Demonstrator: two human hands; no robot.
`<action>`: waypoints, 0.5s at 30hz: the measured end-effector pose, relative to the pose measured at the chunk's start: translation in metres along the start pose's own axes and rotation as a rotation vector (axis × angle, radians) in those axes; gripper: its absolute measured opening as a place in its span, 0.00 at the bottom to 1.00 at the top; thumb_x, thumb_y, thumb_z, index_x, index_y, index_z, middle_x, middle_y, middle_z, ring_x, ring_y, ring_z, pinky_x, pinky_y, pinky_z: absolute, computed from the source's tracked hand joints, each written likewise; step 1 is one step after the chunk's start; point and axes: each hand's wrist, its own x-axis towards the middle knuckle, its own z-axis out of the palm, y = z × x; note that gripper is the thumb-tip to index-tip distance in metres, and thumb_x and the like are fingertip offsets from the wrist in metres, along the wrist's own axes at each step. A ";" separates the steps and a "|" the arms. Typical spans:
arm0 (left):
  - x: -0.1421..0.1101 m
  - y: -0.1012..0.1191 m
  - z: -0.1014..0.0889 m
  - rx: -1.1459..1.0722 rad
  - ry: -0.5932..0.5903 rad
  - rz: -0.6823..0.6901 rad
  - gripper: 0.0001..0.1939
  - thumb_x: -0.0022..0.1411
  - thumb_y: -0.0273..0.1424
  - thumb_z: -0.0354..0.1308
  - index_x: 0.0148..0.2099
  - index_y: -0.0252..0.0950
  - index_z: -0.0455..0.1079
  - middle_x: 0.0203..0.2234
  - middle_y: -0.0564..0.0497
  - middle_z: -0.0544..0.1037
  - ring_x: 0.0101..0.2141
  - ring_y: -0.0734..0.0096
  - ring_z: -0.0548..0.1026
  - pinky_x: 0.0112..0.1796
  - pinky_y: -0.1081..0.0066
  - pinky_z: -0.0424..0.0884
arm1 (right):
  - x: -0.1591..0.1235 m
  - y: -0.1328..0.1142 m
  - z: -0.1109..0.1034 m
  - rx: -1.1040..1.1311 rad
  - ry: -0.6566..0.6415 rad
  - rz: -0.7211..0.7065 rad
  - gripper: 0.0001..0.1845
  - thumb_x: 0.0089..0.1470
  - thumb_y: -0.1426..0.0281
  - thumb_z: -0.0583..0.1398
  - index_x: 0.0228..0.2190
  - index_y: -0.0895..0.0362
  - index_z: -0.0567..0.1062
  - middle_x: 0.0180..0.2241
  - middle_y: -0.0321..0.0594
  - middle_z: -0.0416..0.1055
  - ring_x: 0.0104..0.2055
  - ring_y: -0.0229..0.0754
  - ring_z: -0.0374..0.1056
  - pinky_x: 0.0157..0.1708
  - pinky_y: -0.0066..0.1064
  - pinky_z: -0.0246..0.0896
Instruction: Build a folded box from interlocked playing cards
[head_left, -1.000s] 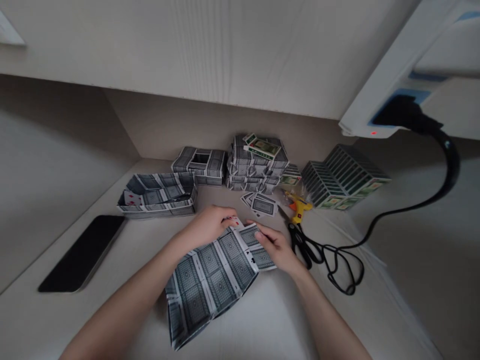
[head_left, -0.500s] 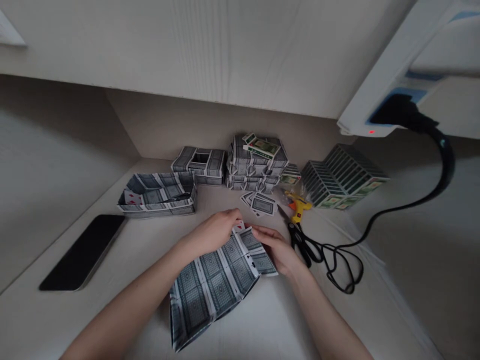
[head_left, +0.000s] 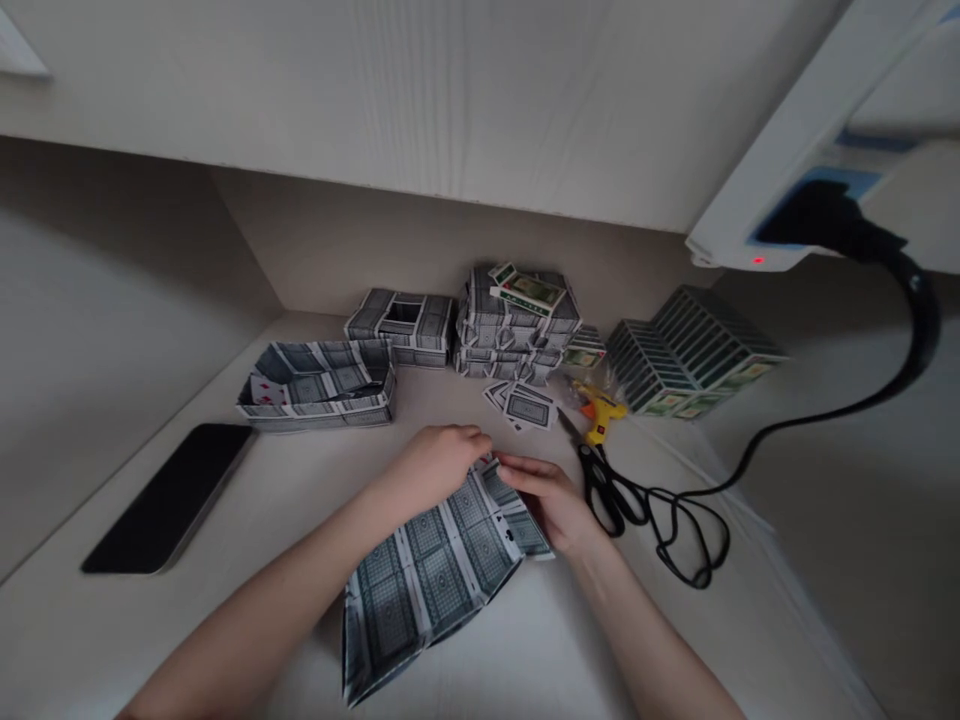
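Note:
A box made of playing cards (head_left: 427,575), with grey-patterned backs and white borders, lies tilted in front of me. Bent over its far corner, my left hand (head_left: 442,460) has its fingers closed on the edge, and its fingertips are partly hidden. My right hand (head_left: 553,495) grips the end flap (head_left: 536,535) of the same box from the right, fingers pressed against the flap's upper edge. A bit of red-printed card shows between the two hands. Several loose playing cards (head_left: 529,405) lie just beyond them.
A topless card box (head_left: 322,405) and a black phone (head_left: 169,500) are at left. Finished card boxes (head_left: 517,345) stand at the back. Rightward lie a yellow glue gun (head_left: 600,412), black scissors (head_left: 609,490), a looped cable (head_left: 701,575) and wrapped card packs (head_left: 690,350). A power strip (head_left: 757,235) hangs upper right.
The end flap has folded inward towards the box, and my hands have come closer together at its far corner. Less of the red-printed card shows. The camera view has shifted slightly.

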 end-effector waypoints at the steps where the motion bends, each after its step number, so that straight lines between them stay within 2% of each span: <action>1: 0.000 0.002 0.000 0.012 -0.004 0.004 0.07 0.57 0.23 0.47 0.35 0.37 0.66 0.32 0.50 0.73 0.32 0.68 0.72 0.31 0.71 0.64 | 0.000 0.000 0.000 -0.005 0.005 0.001 0.16 0.32 0.72 0.68 0.30 0.60 0.77 0.28 0.39 0.76 0.29 0.39 0.69 0.34 0.31 0.59; 7: 0.000 0.008 0.000 0.034 -0.020 0.022 0.07 0.58 0.23 0.48 0.35 0.36 0.66 0.32 0.49 0.73 0.32 0.67 0.72 0.31 0.71 0.65 | 0.000 0.001 0.001 -0.029 0.002 -0.014 0.17 0.33 0.70 0.68 0.31 0.59 0.77 0.27 0.38 0.75 0.27 0.37 0.68 0.33 0.30 0.59; 15: 0.001 0.005 0.004 0.042 -0.017 0.017 0.07 0.57 0.23 0.48 0.36 0.35 0.67 0.32 0.49 0.74 0.31 0.67 0.73 0.31 0.70 0.66 | 0.001 0.001 0.002 -0.044 0.027 -0.007 0.18 0.30 0.70 0.69 0.30 0.60 0.78 0.26 0.39 0.75 0.28 0.38 0.68 0.33 0.31 0.59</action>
